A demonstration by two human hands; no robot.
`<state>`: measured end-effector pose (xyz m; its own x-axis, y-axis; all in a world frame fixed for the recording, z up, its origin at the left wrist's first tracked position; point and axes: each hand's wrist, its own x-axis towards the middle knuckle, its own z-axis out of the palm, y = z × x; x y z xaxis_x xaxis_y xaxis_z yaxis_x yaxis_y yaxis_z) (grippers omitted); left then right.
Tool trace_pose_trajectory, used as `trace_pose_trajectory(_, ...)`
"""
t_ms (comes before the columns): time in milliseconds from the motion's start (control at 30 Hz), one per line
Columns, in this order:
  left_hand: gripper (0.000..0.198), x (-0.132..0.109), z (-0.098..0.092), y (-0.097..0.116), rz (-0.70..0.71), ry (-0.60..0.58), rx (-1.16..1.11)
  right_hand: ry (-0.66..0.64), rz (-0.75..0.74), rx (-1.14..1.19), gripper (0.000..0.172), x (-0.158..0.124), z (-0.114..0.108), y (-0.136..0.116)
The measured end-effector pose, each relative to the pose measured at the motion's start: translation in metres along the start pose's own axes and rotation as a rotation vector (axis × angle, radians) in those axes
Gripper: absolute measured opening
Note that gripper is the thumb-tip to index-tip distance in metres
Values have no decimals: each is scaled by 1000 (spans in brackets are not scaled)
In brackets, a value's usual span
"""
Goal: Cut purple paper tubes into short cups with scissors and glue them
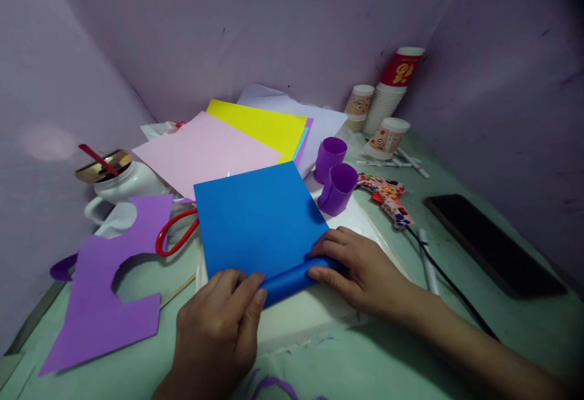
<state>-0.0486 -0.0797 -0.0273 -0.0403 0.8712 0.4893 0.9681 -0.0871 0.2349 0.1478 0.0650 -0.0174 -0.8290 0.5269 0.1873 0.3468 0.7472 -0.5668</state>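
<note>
A sheet of blue paper (255, 220) lies in front of me, its near edge curled into a roll (287, 284). My left hand (223, 321) grips the left end of that roll between thumb and fingers. At the right end, my right hand (351, 266) pinches the roll the same way, thumb below and fingers on top. Beneath the sheet is a whitish pad or stack (296, 327). Two purple paper tubes, one in front (337, 190) and one behind (330, 156), stand just beyond the sheet's right side.
Cut purple paper (98, 284) and red-handled scissors (164, 235) lie left, near a white mug (130, 181). Pink (210, 150) and yellow sheets (260, 126) fan out behind. Right are a floral glue gun (387, 196), a phone (493, 245) and paper cups (387, 135).
</note>
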Motion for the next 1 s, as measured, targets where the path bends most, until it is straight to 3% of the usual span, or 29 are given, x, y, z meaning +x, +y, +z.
trace_pose_trajectory(200,23,-3,-1,-7,165,-49,169,2,114,100,22,-1,-1,-4)
trace_pose_trajectory(300,25,-4,-1,-9,180,-59,190,1,134,147,23,-3,-2,-4)
trace_pose_trajectory(500,26,-8,-2,-11,142,-13,123,-8,99,190,24,-6,-1,1)
trace_pose_trajectory(800,25,-10,-10,-17,110,-65,68,-27,75,78,25,-5,-8,-3)
trace_pose_trajectory(1000,17,-8,-7,-12,-23,-71,-51,-18,104,43,23,-1,-10,-1)
